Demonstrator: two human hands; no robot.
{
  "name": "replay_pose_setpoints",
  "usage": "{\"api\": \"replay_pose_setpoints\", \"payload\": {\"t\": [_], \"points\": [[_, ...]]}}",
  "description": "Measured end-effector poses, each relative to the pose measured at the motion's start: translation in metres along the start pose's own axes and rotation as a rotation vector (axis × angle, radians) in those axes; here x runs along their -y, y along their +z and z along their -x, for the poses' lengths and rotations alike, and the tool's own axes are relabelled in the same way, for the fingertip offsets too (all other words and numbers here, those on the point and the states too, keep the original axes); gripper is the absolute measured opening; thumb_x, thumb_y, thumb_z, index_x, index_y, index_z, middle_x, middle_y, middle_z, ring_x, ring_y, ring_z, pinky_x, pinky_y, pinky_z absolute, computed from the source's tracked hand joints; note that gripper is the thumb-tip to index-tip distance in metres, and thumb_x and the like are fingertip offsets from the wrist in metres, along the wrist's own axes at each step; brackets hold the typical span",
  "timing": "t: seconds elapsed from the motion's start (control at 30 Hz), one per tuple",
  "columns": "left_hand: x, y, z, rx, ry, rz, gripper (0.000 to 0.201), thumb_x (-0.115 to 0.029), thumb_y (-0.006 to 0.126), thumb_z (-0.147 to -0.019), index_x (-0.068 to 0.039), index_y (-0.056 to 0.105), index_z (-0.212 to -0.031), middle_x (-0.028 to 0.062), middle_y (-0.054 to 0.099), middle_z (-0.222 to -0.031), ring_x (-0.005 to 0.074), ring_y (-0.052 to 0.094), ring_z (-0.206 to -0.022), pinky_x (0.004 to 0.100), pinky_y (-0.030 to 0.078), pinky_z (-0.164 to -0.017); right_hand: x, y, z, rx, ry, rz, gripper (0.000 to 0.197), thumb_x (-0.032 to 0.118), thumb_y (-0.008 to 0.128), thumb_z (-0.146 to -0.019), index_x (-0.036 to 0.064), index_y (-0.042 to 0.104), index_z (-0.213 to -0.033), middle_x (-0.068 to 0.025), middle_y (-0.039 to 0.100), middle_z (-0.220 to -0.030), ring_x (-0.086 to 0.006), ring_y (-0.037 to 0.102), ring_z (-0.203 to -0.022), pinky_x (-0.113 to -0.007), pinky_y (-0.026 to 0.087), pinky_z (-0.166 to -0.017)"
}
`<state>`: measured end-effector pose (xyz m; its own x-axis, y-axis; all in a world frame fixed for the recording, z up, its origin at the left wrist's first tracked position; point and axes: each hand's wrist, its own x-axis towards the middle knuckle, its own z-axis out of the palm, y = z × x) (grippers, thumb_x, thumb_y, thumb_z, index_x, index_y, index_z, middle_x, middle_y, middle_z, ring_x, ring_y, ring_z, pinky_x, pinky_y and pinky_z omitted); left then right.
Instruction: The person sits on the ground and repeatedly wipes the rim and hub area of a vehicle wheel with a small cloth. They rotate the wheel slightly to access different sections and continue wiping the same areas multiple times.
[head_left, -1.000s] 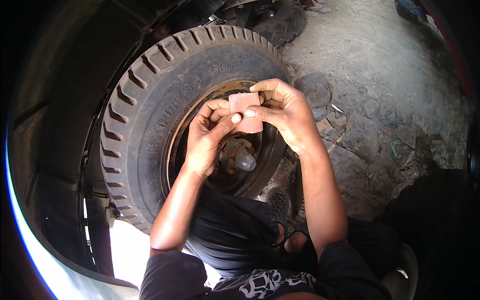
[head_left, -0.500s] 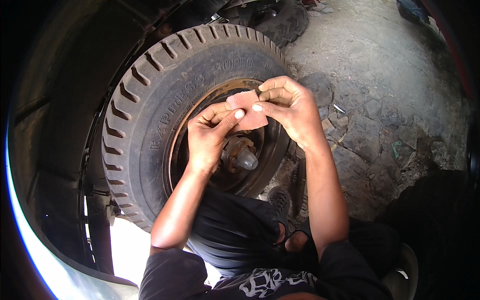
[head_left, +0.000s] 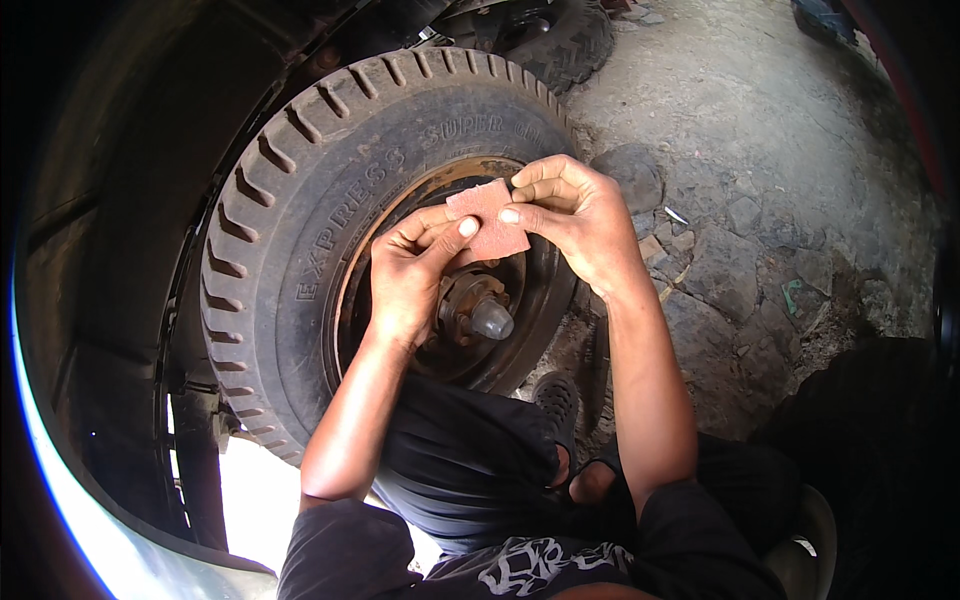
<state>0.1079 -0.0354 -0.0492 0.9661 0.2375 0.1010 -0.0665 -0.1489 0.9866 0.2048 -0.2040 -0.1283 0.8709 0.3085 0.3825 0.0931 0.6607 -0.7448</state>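
Between my two hands is a small reddish-pink piece of sandpaper [head_left: 490, 222], held up in front of the wheel. My left hand [head_left: 410, 270] pinches its left side, with the thumb on top. Its right side is gripped by my right hand [head_left: 580, 220], the thumb pressed on the near face and the other fingers curled behind, partly hidden. Beyond the hands stands a large black tyre [head_left: 290, 210] on a rusty rim, mounted on a vehicle. A greyish hub cap [head_left: 491, 319] sticks out at the wheel's middle, below the sandpaper.
The dark wheel arch [head_left: 100, 300] curves round on the left. Another tyre [head_left: 570, 50] lies at the far end. Cracked concrete floor [head_left: 740, 120] with loose stones spreads to the right. My bent knee [head_left: 470, 440] is close to the wheel.
Both hands and the sandpaper have shifted very slightly to the left in the picture. The hold on the sandpaper is the same.
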Motion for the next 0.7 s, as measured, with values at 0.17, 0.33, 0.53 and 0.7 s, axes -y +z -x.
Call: {"api": "replay_pose_setpoints", "payload": {"t": [0.17,0.33,0.53,0.7], "points": [[0.001,0.001,0.001,0.033,0.039,-0.004,0.025,-0.007,0.076,-0.1,0.003,0.073,-0.123,0.0112,0.079,-0.111,0.0155,0.075,-0.097,0.0298,0.061,-0.09,-0.005,0.002,0.0,0.006,-0.004,0.024,0.024,0.001,0.085,-0.09,-0.003,0.074,-0.111,-0.0121,0.079,-0.104,-0.0118,0.073,-0.095,-0.028,0.06,-0.085],[0.003,-0.001,0.001,0.028,0.05,-0.013,0.026,-0.008,0.076,-0.101,0.002,0.073,-0.124,0.0104,0.079,-0.11,0.0151,0.075,-0.097,0.0294,0.06,-0.089,0.001,0.002,0.0,0.103,0.031,0.037,0.034,0.003,0.083,-0.093,-0.0055,0.073,-0.124,-0.0143,0.079,-0.109,-0.0145,0.074,-0.097,-0.03,0.062,-0.087],[0.003,0.0,-0.001,-0.004,0.053,-0.032,0.026,-0.004,0.074,-0.101,0.005,0.074,-0.125,0.0142,0.079,-0.113,0.0165,0.075,-0.101,0.0301,0.061,-0.092,0.006,0.01,0.006,0.185,0.101,-0.208,0.043,-0.004,0.083,-0.089,-0.0136,0.067,-0.127,-0.0216,0.076,-0.117,-0.0249,0.077,-0.103,-0.036,0.066,-0.091],[0.004,-0.001,-0.002,-0.025,0.069,-0.094,0.023,-0.006,0.077,-0.1,0.004,0.076,-0.12,0.011,0.078,-0.109,0.0158,0.074,-0.099,0.0305,0.06,-0.092,0.002,0.01,0.004,0.155,0.149,-0.285,0.045,-0.011,0.081,-0.086,-0.0138,0.065,-0.128,-0.0233,0.075,-0.115,-0.0273,0.078,-0.103,-0.037,0.067,-0.091]]}}
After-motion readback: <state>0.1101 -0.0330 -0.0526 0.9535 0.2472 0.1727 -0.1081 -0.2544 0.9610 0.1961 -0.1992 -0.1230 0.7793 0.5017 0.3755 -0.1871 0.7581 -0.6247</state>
